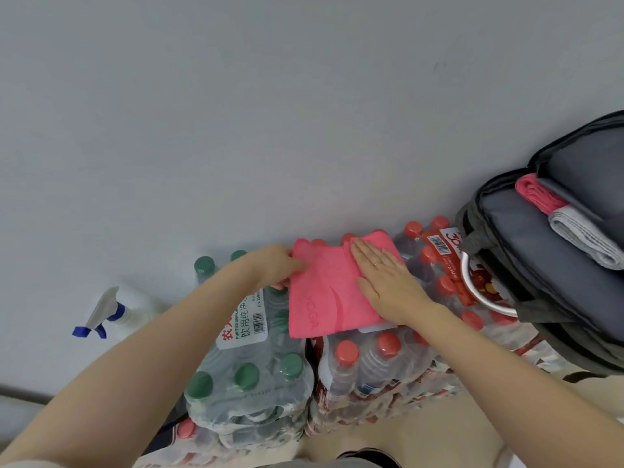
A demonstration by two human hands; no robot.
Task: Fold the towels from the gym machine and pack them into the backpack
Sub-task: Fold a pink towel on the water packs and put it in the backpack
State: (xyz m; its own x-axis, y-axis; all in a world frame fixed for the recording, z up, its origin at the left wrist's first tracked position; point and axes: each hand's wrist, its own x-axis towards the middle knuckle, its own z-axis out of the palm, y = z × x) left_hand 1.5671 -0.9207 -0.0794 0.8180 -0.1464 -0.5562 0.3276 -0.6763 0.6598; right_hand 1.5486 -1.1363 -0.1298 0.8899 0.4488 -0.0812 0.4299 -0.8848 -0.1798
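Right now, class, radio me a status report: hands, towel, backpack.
Left hand gripping pink towel edge; right hand flat on it. Backpack open, two folded towels inside. Nothing blocking.

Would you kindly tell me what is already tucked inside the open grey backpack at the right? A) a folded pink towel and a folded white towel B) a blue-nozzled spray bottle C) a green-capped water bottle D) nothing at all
A: a folded pink towel and a folded white towel lie side by side in the open grey backpack, while the spray bottle and the water bottles stay outside it.
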